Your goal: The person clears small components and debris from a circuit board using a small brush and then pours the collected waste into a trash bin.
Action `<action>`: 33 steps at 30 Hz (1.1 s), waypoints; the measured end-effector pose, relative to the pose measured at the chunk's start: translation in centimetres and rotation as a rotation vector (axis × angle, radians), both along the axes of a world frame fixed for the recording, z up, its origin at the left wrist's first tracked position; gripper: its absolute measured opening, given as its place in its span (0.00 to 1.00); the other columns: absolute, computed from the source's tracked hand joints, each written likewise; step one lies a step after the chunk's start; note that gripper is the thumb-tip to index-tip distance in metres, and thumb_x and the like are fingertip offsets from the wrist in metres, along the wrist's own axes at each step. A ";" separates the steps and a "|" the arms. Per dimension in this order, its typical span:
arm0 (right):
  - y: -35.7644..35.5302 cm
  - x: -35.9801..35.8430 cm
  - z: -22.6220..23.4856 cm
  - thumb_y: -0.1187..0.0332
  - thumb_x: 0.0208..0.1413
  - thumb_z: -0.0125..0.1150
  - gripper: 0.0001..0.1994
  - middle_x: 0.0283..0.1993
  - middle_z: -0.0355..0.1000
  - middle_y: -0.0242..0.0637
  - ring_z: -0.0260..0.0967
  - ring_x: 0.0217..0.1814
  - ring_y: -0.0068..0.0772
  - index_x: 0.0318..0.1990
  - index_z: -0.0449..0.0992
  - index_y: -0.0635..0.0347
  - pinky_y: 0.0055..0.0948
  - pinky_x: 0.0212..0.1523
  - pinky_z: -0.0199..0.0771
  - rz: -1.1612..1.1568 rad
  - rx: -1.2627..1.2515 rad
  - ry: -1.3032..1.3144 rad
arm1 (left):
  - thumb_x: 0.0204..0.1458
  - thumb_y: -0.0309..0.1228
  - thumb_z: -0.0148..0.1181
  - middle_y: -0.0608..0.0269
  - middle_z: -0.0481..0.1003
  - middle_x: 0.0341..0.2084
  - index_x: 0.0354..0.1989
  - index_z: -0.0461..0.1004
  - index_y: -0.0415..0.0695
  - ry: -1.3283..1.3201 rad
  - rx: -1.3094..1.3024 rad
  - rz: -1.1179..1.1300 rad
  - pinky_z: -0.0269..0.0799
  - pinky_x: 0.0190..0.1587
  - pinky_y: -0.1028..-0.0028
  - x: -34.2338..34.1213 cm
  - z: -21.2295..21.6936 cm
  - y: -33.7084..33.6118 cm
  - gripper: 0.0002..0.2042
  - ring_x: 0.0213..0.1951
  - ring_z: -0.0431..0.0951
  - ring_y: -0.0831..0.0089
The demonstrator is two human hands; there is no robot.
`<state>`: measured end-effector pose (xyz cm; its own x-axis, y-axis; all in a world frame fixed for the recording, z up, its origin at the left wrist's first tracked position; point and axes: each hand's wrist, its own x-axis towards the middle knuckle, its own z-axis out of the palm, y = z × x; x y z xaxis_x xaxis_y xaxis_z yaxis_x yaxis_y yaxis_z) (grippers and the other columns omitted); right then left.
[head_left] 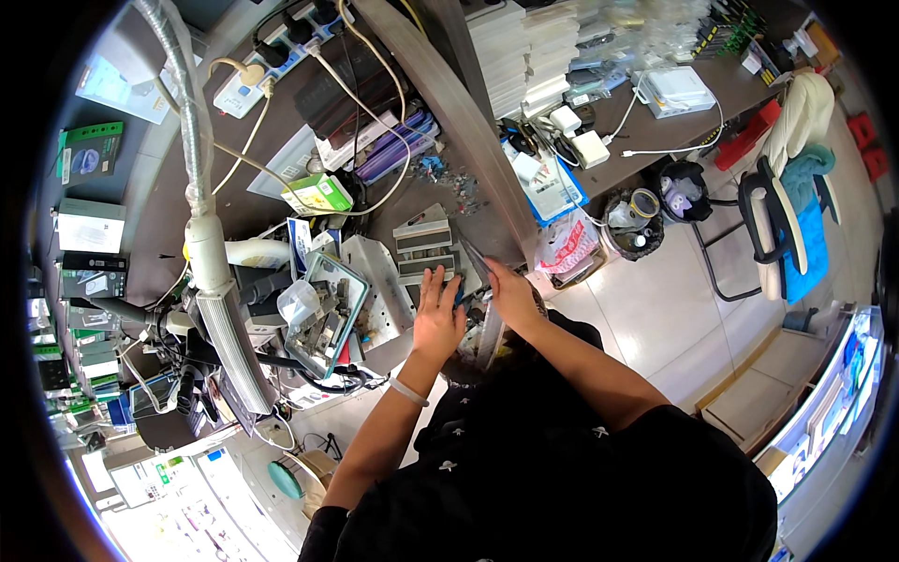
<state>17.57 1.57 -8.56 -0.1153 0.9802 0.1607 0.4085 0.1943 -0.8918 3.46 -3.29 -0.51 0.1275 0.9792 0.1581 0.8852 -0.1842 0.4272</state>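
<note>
**Ana:** Head camera looks straight down on a crowded brown wooden workbench (pixel 281 103). Where are the hands?

**Ben:** Both are at the bench's near edge. The left hand (pixel 438 314) lies flat, fingers spread, on a grey metal stepped parts tray (pixel 423 245). It wears a thin pale wristband (pixel 408 391). Nothing is pinched in it; the palm simply presses down.

**Ana:** And the right hand (pixel 513 292)?

**Ben:** It is closed round a thin dark flat tool (pixel 476 262), which sticks up and away from the knuckles, just beside the tray. Whether the tool's tip touches the tray, I cannot tell.

**Ana:** So the two hands are close?

**Ben:** Nearly touching, with a small gap between them.

**Ana:** What lies around them?

**Ben:** Left of the tray stands a tilted glass-fronted frame with a teal rim (pixel 328 314). Farther left, a long white lamp arm (pixel 220 309) crosses the bench. A small green and white cardboard box (pixel 318 194) sits beyond, near tangled cream cables (pixel 384 75). To the right, on the tiled floor, stands a black round bin (pixel 632 225), and farther off a black office chair draped with blue cloth (pixel 796 225).
</note>
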 end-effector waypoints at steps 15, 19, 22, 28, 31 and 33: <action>1.0 1.1 0.8 0.72 0.52 0.46 0.16 0.33 0.68 0.55 0.66 0.32 0.58 0.51 0.64 0.56 0.47 0.32 0.66 -0.021 -0.029 -0.087 | 0.40 0.22 0.53 0.44 0.56 0.54 0.50 0.63 0.41 -0.019 -0.004 -0.008 0.55 0.56 0.57 0.0 -0.2 -0.1 0.23 0.58 0.53 0.42; 2.6 -1.6 0.8 0.73 0.52 0.48 0.15 0.30 0.69 0.53 0.67 0.32 0.55 0.48 0.67 0.58 0.45 0.32 0.67 -0.026 0.002 -0.068 | 0.40 0.22 0.53 0.44 0.57 0.54 0.49 0.64 0.40 -0.017 0.006 -0.004 0.55 0.56 0.57 0.1 -0.3 -0.1 0.23 0.58 0.53 0.42; 4.8 -3.1 -1.0 0.73 0.51 0.48 0.14 0.30 0.70 0.53 0.68 0.32 0.54 0.47 0.68 0.58 0.44 0.32 0.67 -0.076 0.114 -0.069 | 0.40 0.22 0.53 0.44 0.57 0.54 0.49 0.64 0.40 -0.012 0.013 -0.012 0.55 0.56 0.57 0.2 -0.2 0.2 0.23 0.57 0.53 0.42; 3.6 -1.2 -0.4 0.72 0.51 0.48 0.15 0.30 0.70 0.52 0.68 0.32 0.53 0.47 0.69 0.57 0.43 0.32 0.68 0.010 0.144 -0.066 | 0.40 0.22 0.53 0.44 0.57 0.54 0.49 0.64 0.40 -0.011 0.005 -0.002 0.55 0.56 0.57 0.1 -0.2 0.1 0.23 0.57 0.53 0.43; 2.1 1.6 2.0 0.73 0.50 0.48 0.16 0.29 0.70 0.51 0.68 0.31 0.52 0.49 0.68 0.55 0.43 0.31 0.68 0.104 0.008 -0.196 | 0.40 0.22 0.53 0.44 0.57 0.54 0.49 0.64 0.40 -0.012 0.015 -0.015 0.56 0.56 0.57 0.1 -0.4 0.1 0.22 0.58 0.53 0.43; 0.9 3.2 4.2 0.73 0.49 0.47 0.18 0.31 0.69 0.51 0.67 0.32 0.53 0.50 0.67 0.53 0.44 0.32 0.67 0.176 -0.142 -0.312 | 0.40 0.22 0.53 0.44 0.57 0.54 0.49 0.64 0.40 -0.012 0.010 -0.015 0.56 0.56 0.58 0.1 -0.4 0.1 0.22 0.58 0.53 0.43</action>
<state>20.80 2.47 -4.31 -0.3056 0.9511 -0.0444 0.6358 0.1692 -0.7531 3.57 -3.23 -0.88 0.1400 0.9755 0.1695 0.8772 -0.2016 0.4358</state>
